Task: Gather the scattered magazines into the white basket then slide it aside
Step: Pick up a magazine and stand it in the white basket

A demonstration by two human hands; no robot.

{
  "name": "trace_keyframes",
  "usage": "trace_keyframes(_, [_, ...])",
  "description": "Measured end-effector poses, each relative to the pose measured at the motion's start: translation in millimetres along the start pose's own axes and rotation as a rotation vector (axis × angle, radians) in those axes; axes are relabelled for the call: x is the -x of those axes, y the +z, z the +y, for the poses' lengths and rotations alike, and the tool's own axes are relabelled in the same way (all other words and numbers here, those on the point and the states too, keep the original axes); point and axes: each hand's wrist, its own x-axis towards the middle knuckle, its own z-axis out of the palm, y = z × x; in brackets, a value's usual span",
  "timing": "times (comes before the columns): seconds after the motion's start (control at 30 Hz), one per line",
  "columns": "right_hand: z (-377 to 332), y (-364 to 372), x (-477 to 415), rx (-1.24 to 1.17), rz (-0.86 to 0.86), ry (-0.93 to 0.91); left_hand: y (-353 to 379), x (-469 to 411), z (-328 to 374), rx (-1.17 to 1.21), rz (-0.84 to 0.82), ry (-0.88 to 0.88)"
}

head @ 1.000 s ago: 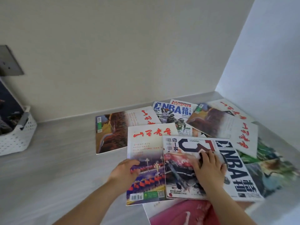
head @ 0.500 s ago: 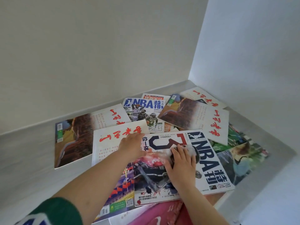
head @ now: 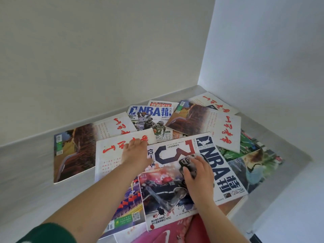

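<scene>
— Several glossy magazines, location?
— Overlapping on the pale grey wood-grain tabletop [head: 26,169], centre to right of frame; the white basket is out of view

— Hands?
— Left hand [head: 135,153] flat, fingers spread, on the white magazine with red calligraphy [head: 112,155]. Right hand [head: 198,174] palm-down, unclenched, pressing the large NBA magazine [head: 175,176] at lower centre

— Where are you seeing this from?
— One head-worn camera, looking forward and down toward the far right corner of the counter [head: 31,165], where two walls meet.
— How near?
— Close: your forearms enter from the bottom edge. There's no second view sharing anything.
</scene>
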Motion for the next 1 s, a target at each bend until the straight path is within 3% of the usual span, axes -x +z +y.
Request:
trace_keyframes(0.13, [-3.8, -4.9, 1.4, -0.036, 0.101, 0.076, -4.4, 31.1, -15.6, 0.311, 0.105, -0.035])
trace_keyframes(0.27, [-14.9, -15.6, -7.8, -0.182, 0.279, 0.322, -12.0, 60.1, -45.1, 0.557, 0.192, -0.068])
trace_keyframes(0.4, [-47.0, -16.1, -19.8, -0.753, 0.184, 0.54, -28.0, 84.8, -71.3, 0.773, 0.252, -0.067])
trace_keyframes(0.47, [-68.6, -10.5, -22.3, -0.847, 0.136, 0.562, -37.8, 95.9, -88.2, 0.823, 0.302, -0.098])
trace_keyframes(0.57, [-98.1, 2.2, -20.4, -0.853, 0.067, 0.563, -51.7, 115.1, -120.8, 0.928, 0.397, -0.184])
trace_keyframes(0.73, [-158.8, 32.6, 0.3, -0.895, -0.263, 0.409, -71.8, 148.6, -180.8, 1.148, 0.475, -0.272])
trace_keyframes(1.0, [-277.2, 84.5, 47.5, -0.874, -0.418, 0.14, -92.1, 191.1, -302.6, 1.101, 0.629, -0.365])
